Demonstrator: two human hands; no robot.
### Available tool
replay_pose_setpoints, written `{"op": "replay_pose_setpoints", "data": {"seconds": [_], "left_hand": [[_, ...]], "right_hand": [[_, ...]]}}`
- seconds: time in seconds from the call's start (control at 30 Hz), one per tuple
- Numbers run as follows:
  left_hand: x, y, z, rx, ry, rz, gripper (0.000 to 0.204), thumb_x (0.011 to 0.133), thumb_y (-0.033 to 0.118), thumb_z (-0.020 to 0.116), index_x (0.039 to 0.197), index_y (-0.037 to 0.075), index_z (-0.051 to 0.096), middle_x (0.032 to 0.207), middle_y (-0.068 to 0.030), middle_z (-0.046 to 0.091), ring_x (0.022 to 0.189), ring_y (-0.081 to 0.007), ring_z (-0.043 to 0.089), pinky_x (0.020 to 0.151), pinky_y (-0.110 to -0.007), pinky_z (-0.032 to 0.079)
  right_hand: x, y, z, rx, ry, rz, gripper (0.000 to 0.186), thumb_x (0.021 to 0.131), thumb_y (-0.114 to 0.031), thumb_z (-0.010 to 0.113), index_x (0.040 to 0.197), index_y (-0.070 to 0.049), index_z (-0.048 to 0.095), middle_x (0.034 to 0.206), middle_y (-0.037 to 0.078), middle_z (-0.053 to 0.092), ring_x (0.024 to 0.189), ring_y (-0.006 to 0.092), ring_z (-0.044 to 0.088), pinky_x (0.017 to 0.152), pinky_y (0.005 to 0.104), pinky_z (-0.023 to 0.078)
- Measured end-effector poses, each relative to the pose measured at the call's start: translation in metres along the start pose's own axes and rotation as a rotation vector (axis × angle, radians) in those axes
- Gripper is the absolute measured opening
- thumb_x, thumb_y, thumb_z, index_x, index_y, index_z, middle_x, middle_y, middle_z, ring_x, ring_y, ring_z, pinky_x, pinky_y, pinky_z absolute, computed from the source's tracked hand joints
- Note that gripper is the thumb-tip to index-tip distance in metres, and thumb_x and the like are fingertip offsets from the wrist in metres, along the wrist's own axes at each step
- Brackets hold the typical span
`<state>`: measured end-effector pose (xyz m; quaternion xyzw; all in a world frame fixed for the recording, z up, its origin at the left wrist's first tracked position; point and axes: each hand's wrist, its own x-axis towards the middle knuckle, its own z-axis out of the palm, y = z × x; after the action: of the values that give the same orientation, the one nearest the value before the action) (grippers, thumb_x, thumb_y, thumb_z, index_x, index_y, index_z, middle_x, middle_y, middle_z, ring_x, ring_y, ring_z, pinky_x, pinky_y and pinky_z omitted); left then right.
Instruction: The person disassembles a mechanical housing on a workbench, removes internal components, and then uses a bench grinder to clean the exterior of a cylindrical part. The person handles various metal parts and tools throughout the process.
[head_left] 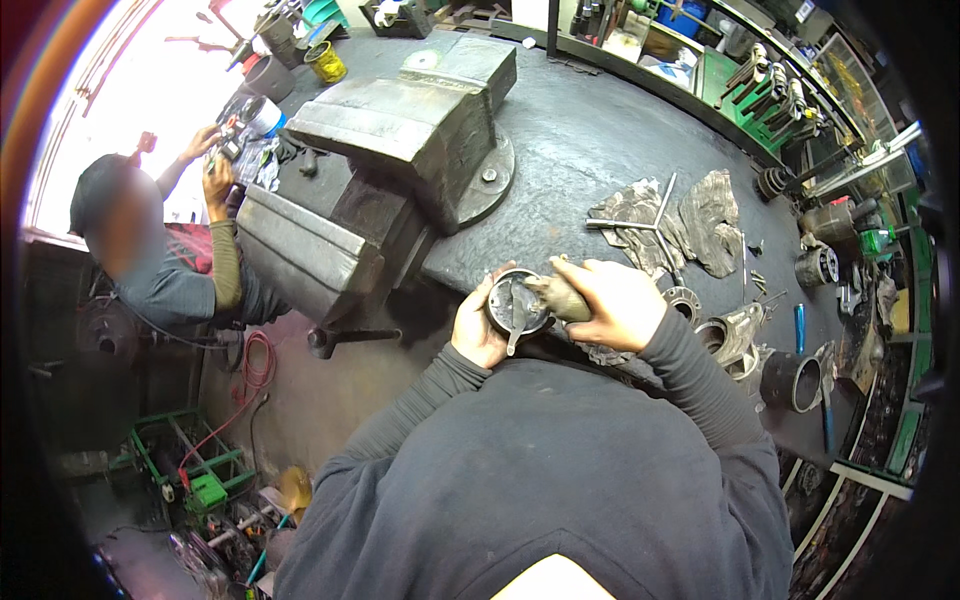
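My left hand grips a round dark metal part with a flat grey strip across its face, near the bench's front edge. My right hand is closed on a dirty grey rag, which touches the right side of that part. To the right of my hands are a metal ring flange and a cast housing. Farther back, a T-shaped wrench lies on crumpled rags.
A large bench vise fills the back left of the steel bench. A co-worker works at its left. Tool racks line the back. A cylinder lies at right; a red hose hangs lower left.
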<state>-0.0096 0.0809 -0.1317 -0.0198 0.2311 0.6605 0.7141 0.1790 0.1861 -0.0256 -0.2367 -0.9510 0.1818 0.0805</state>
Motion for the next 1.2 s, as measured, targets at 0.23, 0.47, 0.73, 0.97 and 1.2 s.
{"op": "replay_pose_setpoints", "data": {"seconds": [0.23, 0.47, 0.73, 0.97, 1.2], "left_hand": [[0.011, -0.002, 0.008, 0.063, -0.007, 0.090, 0.047, 0.102, 0.042, 0.033, 0.126, 0.005, 0.050, 0.128, -0.0098, 0.055, 0.121, -0.0250, 0.050, 0.104, -0.041, 0.040], [0.031, -0.007, -0.024, 0.137, 0.059, -0.126, 0.042, 0.095, 0.041, 0.053, 0.126, 0.013, 0.053, 0.126, -0.0049, 0.058, 0.117, -0.0245, 0.054, 0.100, -0.043, 0.043], [0.037, -0.015, -0.011, 0.149, 0.171, -0.082, 0.050, 0.093, 0.048, 0.052, 0.126, 0.010, 0.054, 0.125, -0.0091, 0.057, 0.114, -0.0281, 0.054, 0.099, -0.045, 0.043], [0.045, -0.020, -0.009, 0.052, 0.166, -0.121, 0.043, 0.093, 0.044, 0.054, 0.125, 0.015, 0.055, 0.123, -0.0060, 0.058, 0.115, -0.0260, 0.054, 0.100, -0.046, 0.042], [0.039, -0.022, -0.011, 0.121, 0.133, -0.062, 0.061, 0.089, 0.058, 0.054, 0.124, 0.009, 0.054, 0.122, -0.0089, 0.060, 0.115, -0.0255, 0.055, 0.100, -0.043, 0.042]], "right_hand": [[0.043, -0.038, 0.002, 0.043, -0.162, 0.168, 0.060, 0.069, -0.030, 0.072, 0.114, -0.004, 0.044, 0.078, 0.021, 0.065, 0.073, 0.0377, 0.066, 0.065, 0.0461, 0.053], [0.064, -0.028, 0.011, 0.118, -0.332, 0.317, 0.065, 0.071, -0.037, 0.072, 0.116, 0.000, 0.044, 0.096, 0.028, 0.060, 0.089, 0.0429, 0.062, 0.077, 0.0471, 0.051], [0.070, -0.021, 0.029, 0.107, -0.274, 0.308, 0.055, 0.074, -0.039, 0.070, 0.110, -0.001, 0.052, 0.098, 0.030, 0.056, 0.084, 0.0419, 0.063, 0.074, 0.0458, 0.053], [0.060, -0.018, 0.029, 0.100, -0.173, 0.333, 0.055, 0.074, -0.039, 0.070, 0.111, -0.002, 0.051, 0.099, 0.032, 0.053, 0.077, 0.0442, 0.064, 0.069, 0.0474, 0.054], [0.055, -0.028, 0.026, 0.096, -0.126, 0.274, 0.050, 0.077, -0.036, 0.068, 0.108, 0.001, 0.053, 0.098, 0.029, 0.054, 0.079, 0.0438, 0.064, 0.073, 0.0474, 0.054]]}}
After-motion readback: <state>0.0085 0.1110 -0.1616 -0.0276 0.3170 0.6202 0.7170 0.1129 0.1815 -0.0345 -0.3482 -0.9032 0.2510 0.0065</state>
